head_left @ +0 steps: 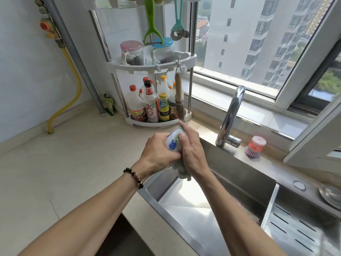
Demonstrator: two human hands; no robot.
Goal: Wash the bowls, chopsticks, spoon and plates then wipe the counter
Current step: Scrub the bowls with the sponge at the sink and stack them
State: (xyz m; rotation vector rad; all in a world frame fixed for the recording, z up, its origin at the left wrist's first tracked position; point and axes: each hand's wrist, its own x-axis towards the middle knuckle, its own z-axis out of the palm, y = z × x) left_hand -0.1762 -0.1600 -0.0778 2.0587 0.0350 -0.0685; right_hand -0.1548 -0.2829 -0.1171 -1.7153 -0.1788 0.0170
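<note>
Washing step, frame centre: left hand [158, 150] grips the bowl [172, 144]; right hand [191, 152] presses a cloth [182, 169] on it. Next: rinse.

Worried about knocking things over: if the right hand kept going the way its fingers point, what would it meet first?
Probably the hanging bamboo brush, just beyond the right hand; the bottle rack stands behind. Depth is unclear.

Sunlit window [258, 43], pale wall [22, 80]
</note>
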